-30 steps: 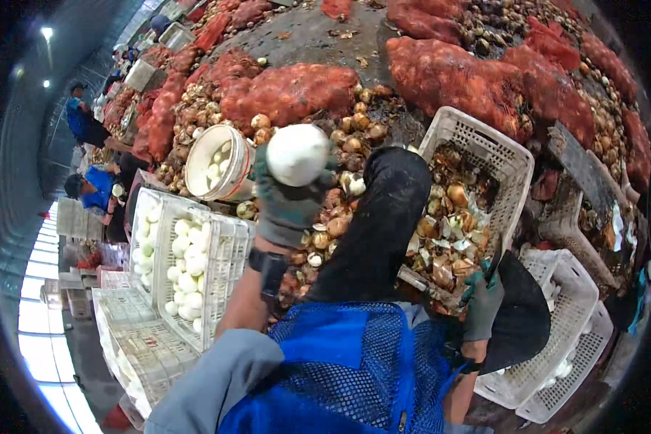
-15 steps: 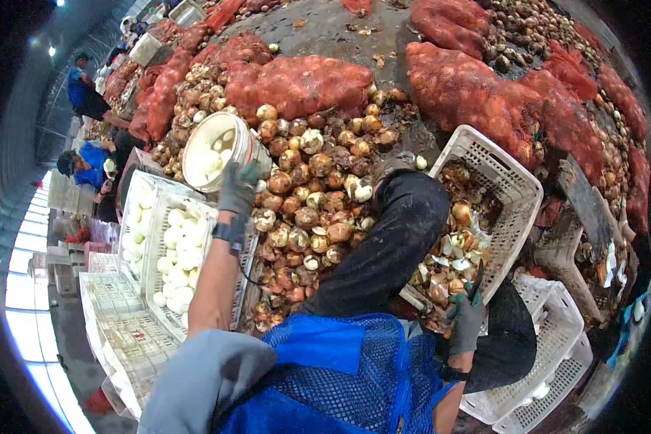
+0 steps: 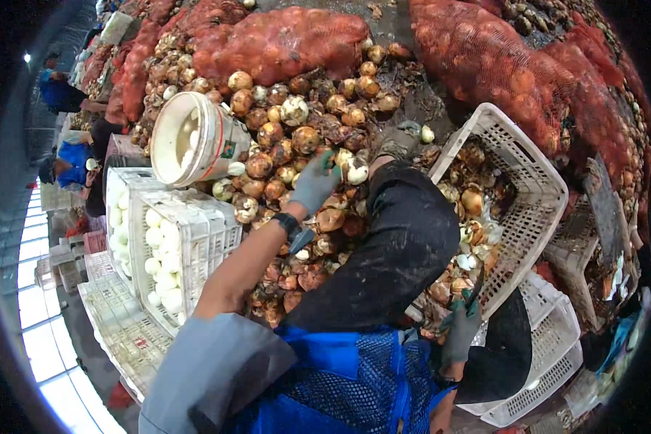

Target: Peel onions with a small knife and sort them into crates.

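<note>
My left hand [image 3: 317,182], in a grey glove with green fingertips, reaches over the heap of unpeeled onions [image 3: 271,135]. Its fingers are stretched out beside a partly pale onion [image 3: 356,171], and nothing shows in its grasp. Low on the right, my right hand [image 3: 460,330] is closed around a knife [image 3: 478,283], whose dark narrow blade points up; the handle is mostly hidden. Beside that hand a tilted white crate [image 3: 517,150] contains onion skins and scraps [image 3: 464,235]. Left of the heap leans a white bucket [image 3: 213,137] with peeled onions inside.
White crates [image 3: 211,226] of peeled white onions [image 3: 168,253] stand at the left. Red mesh sacks [image 3: 282,43] of onions lie across the back and right. Stacked crates [image 3: 546,318] sit behind my right leg. Other people [image 3: 74,160] work at the far left.
My left hand has left the bucket and moved right, over the onion heap. The right hand keeps the knife in nearly the same place. The whole view has shifted slightly.
</note>
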`<move>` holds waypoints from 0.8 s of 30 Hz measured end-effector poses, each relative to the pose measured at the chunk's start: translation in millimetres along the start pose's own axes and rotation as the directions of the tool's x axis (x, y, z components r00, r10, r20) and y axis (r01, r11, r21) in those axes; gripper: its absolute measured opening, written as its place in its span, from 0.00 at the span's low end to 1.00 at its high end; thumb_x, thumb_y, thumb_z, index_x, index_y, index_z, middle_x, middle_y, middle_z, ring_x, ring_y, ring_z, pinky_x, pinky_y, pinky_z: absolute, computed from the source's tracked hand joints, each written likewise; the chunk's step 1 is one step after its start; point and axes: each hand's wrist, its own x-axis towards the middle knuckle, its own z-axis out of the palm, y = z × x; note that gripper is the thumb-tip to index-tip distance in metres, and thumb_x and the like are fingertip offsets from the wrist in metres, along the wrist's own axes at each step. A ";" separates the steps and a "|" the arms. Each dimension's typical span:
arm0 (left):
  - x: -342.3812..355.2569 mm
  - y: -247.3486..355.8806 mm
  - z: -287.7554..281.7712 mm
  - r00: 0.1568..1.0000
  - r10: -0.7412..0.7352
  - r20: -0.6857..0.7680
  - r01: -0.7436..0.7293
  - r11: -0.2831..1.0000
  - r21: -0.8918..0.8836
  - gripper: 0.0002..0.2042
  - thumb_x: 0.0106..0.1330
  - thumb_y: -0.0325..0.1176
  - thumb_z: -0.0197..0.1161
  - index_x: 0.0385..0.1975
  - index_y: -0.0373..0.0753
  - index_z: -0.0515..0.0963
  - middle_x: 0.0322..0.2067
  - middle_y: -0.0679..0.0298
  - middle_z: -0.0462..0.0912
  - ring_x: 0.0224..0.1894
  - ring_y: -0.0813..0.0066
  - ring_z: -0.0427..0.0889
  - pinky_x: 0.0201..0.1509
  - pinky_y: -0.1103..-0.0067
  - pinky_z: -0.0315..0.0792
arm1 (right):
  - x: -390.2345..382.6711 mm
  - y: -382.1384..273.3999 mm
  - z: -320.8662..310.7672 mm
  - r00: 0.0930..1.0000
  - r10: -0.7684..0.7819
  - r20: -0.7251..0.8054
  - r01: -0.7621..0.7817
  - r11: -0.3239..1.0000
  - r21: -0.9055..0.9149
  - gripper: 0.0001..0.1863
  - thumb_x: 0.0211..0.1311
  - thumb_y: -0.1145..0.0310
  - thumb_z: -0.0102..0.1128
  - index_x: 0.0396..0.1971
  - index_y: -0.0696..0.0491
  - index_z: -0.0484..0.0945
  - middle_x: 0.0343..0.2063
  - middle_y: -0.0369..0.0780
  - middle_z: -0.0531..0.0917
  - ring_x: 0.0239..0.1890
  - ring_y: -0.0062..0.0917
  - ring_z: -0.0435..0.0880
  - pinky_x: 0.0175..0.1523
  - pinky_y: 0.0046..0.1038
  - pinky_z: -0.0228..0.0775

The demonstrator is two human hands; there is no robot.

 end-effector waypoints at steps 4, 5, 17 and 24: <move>32.1 33.4 34.0 0.969 0.212 0.129 -0.246 0.752 0.612 0.36 0.71 0.48 0.69 0.77 0.42 0.67 0.65 0.45 0.79 0.68 0.44 0.77 0.71 0.55 0.74 | 9.3 24.4 -2.8 0.997 -0.079 -0.023 0.075 0.987 -0.141 0.23 0.76 0.64 0.62 0.63 0.61 0.77 0.27 0.34 0.77 0.21 0.19 0.76 0.25 0.27 0.69; 40.5 34.7 42.2 0.968 0.129 0.215 -0.241 0.714 0.658 0.36 0.71 0.46 0.69 0.77 0.43 0.66 0.65 0.46 0.78 0.68 0.44 0.77 0.70 0.55 0.75 | 8.8 20.2 -0.2 0.999 0.013 -0.031 -0.015 0.997 -0.082 0.22 0.76 0.64 0.61 0.63 0.61 0.77 0.27 0.34 0.77 0.21 0.19 0.76 0.26 0.27 0.70; 47.3 -26.9 40.4 0.992 0.043 -0.120 -0.019 0.981 0.192 0.30 0.63 0.50 0.76 0.60 0.38 0.79 0.52 0.49 0.88 0.54 0.54 0.88 0.58 0.63 0.81 | -6.0 -52.0 24.9 0.999 -0.033 -0.003 0.033 0.993 -0.111 0.17 0.76 0.69 0.59 0.60 0.57 0.81 0.27 0.32 0.78 0.23 0.14 0.73 0.28 0.23 0.66; 8.8 69.8 -1.4 0.976 0.129 -0.176 -0.191 0.895 -0.404 0.30 0.68 0.31 0.74 0.70 0.36 0.74 0.54 0.61 0.87 0.52 0.75 0.87 0.58 0.76 0.83 | -9.8 -119.1 11.5 0.975 -0.210 -0.073 0.205 0.977 -0.065 0.22 0.74 0.73 0.58 0.65 0.56 0.79 0.32 0.33 0.83 0.24 0.13 0.76 0.28 0.20 0.68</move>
